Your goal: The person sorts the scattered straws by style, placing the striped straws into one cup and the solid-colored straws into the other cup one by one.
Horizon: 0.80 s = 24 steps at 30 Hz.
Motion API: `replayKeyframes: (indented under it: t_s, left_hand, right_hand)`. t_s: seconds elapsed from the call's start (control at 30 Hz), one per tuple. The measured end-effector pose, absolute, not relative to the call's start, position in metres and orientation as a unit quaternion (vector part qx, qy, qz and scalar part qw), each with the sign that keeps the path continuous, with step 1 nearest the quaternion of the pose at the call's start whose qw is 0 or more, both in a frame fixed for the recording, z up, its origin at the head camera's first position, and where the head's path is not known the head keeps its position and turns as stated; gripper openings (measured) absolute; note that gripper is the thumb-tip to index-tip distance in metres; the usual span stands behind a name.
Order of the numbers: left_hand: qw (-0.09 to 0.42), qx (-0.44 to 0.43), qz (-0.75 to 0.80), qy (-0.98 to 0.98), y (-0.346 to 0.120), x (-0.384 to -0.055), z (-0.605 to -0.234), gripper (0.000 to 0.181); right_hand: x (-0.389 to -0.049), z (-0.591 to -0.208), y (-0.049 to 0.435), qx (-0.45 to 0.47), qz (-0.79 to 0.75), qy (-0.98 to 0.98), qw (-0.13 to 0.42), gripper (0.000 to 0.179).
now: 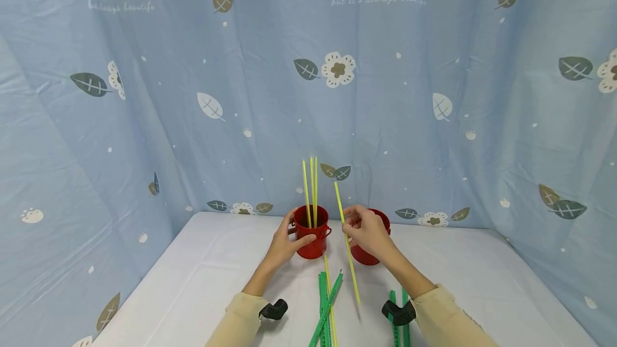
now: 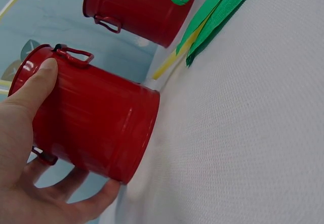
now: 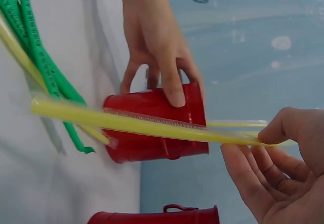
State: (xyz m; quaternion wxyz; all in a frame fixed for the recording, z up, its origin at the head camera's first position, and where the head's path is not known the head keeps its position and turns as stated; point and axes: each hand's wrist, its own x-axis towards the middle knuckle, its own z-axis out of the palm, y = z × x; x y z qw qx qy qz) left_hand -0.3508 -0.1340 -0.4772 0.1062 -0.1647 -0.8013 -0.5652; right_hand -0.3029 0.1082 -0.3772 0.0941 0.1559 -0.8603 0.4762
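Observation:
My left hand [image 1: 281,246] grips the small red bucket [image 1: 314,251] on the left, thumb along its near side and fingers around the far side. Three yellow straws [image 1: 308,186] stand up out of that bucket. Between thumb and fingertips, my right hand [image 1: 370,235] pinches another yellow straw [image 3: 147,126] near its upper part. This straw is in a clear wrapper and slants in the air, its lower end toward me. A second red bucket [image 1: 367,256] stands behind the right hand, which partly hides it.
Green wrapped straws [image 1: 322,309] lie crossed on the white table [image 1: 202,277] in front of the left bucket, with a yellow straw [image 1: 333,331] among them. More green straws [image 1: 406,331] lie by the right forearm. A blue printed curtain [image 1: 270,122] hangs behind the table.

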Motion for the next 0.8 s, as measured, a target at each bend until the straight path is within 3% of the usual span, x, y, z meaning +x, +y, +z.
replayKeyframes:
  t_s: [0.8]
  left_hand:
    - [0.105, -0.16, -0.566, -0.802, -0.135, -0.35, -0.478, 0.09]
  right_hand:
    - [-0.331, -0.36, 0.097, 0.161, 0.519, -0.83, 0.129, 0.024]
